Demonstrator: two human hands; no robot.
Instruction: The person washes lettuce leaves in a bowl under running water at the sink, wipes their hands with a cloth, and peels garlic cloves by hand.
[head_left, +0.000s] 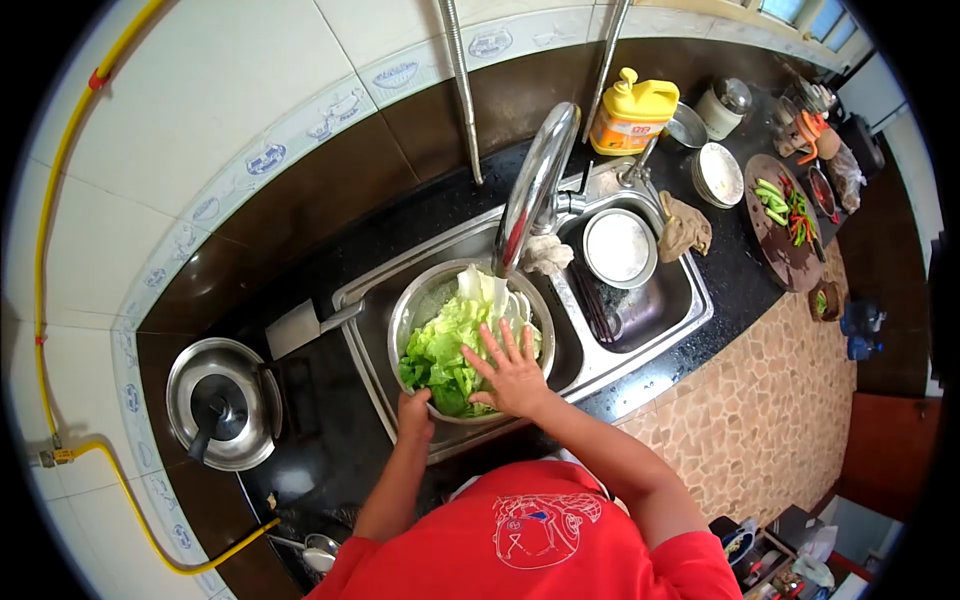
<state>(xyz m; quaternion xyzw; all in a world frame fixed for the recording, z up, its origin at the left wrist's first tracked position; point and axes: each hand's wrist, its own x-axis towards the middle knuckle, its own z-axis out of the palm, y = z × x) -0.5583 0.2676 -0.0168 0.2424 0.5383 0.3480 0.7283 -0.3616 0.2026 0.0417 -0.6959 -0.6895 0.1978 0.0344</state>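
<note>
Green leafy lettuce (447, 343) lies in a round metal bowl (399, 318), which sits in the left sink basin. My right hand (512, 373) is spread over the right part of the leaves, fingers apart and palm down. At the bowl's lower left rim, my left hand (414, 412) has its fingers closed on the edge. The chrome faucet (535, 180) arches over the bowl, and water seems to run from it onto the leaves.
The right basin holds stacked white bowls (617, 248). Behind stands a yellow jug (634, 112). A cleaver (297, 332) and a metal lid (222, 405) lie left. Cut vegetables are on a round board (778, 235) at right; a cloth (684, 226) hangs by the sink.
</note>
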